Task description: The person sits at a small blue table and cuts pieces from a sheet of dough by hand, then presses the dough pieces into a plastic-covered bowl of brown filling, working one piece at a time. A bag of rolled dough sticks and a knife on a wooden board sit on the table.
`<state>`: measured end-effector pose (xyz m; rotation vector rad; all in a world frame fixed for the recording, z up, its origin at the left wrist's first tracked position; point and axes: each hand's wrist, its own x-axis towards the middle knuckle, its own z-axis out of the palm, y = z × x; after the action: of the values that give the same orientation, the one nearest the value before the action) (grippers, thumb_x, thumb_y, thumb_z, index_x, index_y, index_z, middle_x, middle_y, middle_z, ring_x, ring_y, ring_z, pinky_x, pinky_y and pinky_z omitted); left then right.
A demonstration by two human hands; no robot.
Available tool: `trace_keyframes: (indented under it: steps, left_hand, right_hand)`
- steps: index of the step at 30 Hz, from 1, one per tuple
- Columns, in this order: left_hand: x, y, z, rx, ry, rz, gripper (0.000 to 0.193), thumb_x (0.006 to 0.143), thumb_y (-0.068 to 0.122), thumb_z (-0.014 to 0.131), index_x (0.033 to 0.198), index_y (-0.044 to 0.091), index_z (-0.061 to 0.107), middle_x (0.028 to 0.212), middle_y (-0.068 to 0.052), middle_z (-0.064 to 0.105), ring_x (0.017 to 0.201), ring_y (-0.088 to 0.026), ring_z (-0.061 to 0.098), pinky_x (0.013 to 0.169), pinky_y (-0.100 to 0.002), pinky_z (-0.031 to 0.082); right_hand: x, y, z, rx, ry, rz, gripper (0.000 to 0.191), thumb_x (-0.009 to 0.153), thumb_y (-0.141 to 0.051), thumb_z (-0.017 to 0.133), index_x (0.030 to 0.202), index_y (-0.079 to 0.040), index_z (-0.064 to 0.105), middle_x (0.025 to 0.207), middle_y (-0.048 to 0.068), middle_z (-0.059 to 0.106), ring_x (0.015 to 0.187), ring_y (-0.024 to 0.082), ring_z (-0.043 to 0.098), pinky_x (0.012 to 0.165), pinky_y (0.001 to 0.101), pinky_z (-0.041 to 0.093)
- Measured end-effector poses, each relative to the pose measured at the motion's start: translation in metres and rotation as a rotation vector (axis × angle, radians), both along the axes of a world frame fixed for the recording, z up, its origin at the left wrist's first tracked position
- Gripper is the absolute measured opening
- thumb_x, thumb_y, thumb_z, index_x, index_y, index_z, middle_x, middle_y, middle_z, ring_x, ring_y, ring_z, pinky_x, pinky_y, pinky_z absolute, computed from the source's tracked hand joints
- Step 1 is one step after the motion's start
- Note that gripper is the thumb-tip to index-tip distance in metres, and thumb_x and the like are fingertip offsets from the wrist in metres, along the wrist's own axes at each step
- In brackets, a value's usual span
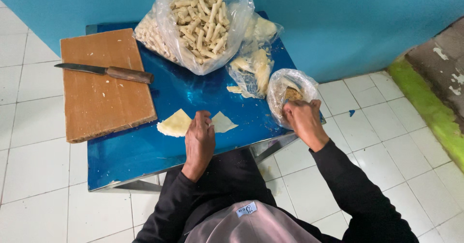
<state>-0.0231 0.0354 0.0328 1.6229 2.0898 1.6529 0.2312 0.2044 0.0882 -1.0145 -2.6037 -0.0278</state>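
My left hand [199,140] rests flat on a pale triangular pastry sheet [176,123] lying on the blue table [145,151], fingers pressing it down. My right hand [303,120] reaches into a small clear plastic bag [285,86] at the table's right edge and grips something brownish inside; what it is stays unclear. A big open plastic bag of pale rolled sticks [200,23] stands at the back of the table.
A wooden cutting board [104,103] with a wooden-handled knife [108,71] lies on the left of the table. Another plastic bag with pale sheets [253,69] sits mid-right. White tiled floor surrounds the table; a blue wall stands behind.
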Motion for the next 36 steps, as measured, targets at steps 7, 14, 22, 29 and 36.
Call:
trace_keyframes:
  steps: [7, 14, 22, 29, 36]
  left_hand:
    - [-0.003, 0.003, -0.002, -0.026, -0.106, -0.032, 0.042, 0.084, -0.008, 0.069, 0.121, 0.001, 0.053, 0.088, -0.012, 0.065, 0.074, -0.027, 0.067, 0.066, -0.037, 0.054]
    - [-0.01, 0.01, -0.008, -0.02, -0.204, -0.127, 0.038, 0.087, -0.009, 0.067, 0.121, 0.0, 0.052, 0.085, -0.01, 0.066, 0.068, -0.022, 0.068, 0.063, -0.032, 0.054]
    - [-0.023, 0.007, -0.01, -0.041, -0.111, -0.304, 0.045, 0.08, -0.012, 0.069, 0.119, 0.001, 0.052, 0.095, -0.014, 0.067, 0.087, -0.029, 0.072, 0.073, -0.035, 0.058]
    - [-0.027, 0.0, 0.004, -0.105, -0.066, -0.391, 0.05, 0.075, -0.011, 0.072, 0.119, 0.0, 0.052, 0.109, -0.02, 0.065, 0.103, -0.036, 0.069, 0.083, -0.039, 0.057]
    - [-0.022, 0.002, 0.001, -0.063, -0.006, -0.299, 0.025, 0.091, -0.004, 0.061, 0.115, -0.002, 0.058, 0.108, -0.022, 0.064, 0.1, -0.041, 0.066, 0.081, -0.045, 0.055]
  right_hand:
    - [-0.075, -0.02, 0.004, -0.318, 0.189, 0.294, 0.006, 0.091, -0.015, 0.074, 0.093, -0.009, 0.073, 0.089, 0.003, 0.077, 0.074, 0.017, 0.074, 0.074, 0.0327, 0.055]
    - [-0.122, -0.047, -0.052, -0.055, 0.238, 0.59, 0.014, 0.095, -0.011, 0.07, 0.108, -0.015, 0.071, 0.107, 0.0, 0.072, 0.1, 0.017, 0.066, 0.087, 0.0415, 0.035]
    - [-0.082, -0.053, -0.047, 0.179, -0.093, 0.497, 0.075, 0.086, 0.01, 0.06, 0.142, -0.04, 0.065, 0.139, -0.001, 0.049, 0.104, 0.024, 0.046, 0.079, 0.0437, 0.033]
    - [-0.075, -0.044, -0.039, -0.096, 0.03, 0.521, 0.08, 0.076, 0.015, 0.059, 0.125, -0.046, 0.073, 0.124, -0.001, 0.049, 0.101, 0.024, 0.046, 0.08, 0.0418, 0.03]
    - [-0.061, -0.076, -0.05, -0.064, 0.194, 0.28, 0.058, 0.077, 0.008, 0.062, 0.113, -0.034, 0.079, 0.111, -0.001, 0.05, 0.1, 0.023, 0.046, 0.085, 0.043, 0.029]
